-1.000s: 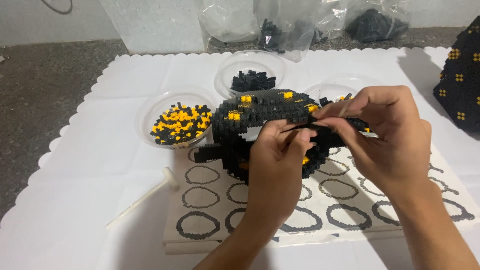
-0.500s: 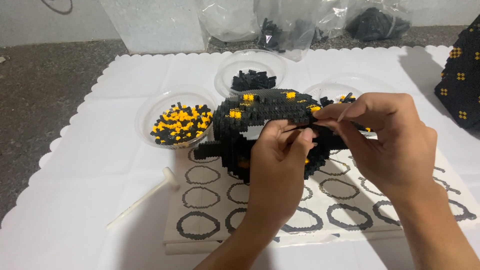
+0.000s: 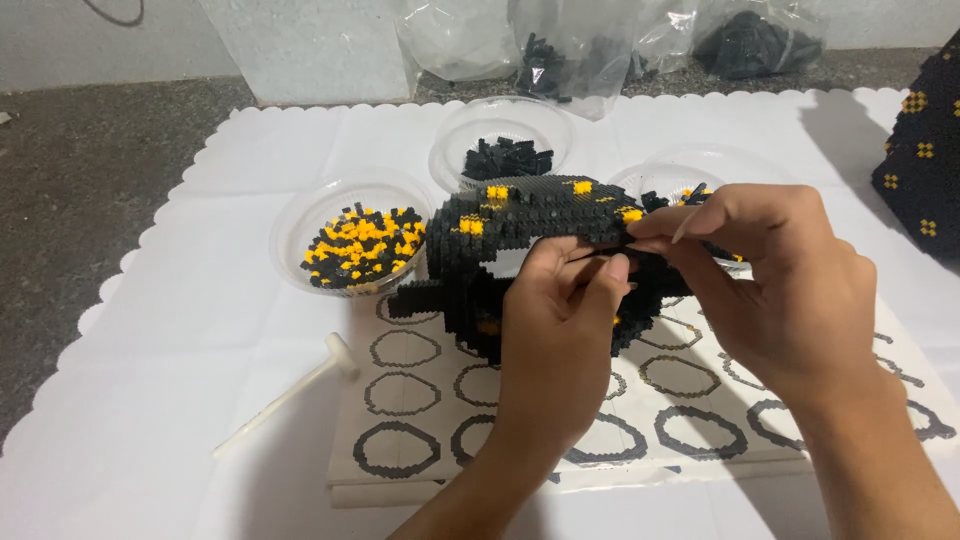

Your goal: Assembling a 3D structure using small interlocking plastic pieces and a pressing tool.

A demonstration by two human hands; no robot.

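Nearby, the left bowl (image 3: 345,235) holds black-and-yellow bricks (image 3: 362,243) (another, black).

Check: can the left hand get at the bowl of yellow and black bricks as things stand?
Probably yes. The left hand is on the black model, and the bowl sits just left of the model, open-topped with bare cloth around it. Nothing blocks the way, but the hand would have to leave the model.

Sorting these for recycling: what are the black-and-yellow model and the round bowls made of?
Block model: likely hard plastic, tiny studded bricks with a slight sheen. Bowls: thin clear plastic, see-through with glossy rims.
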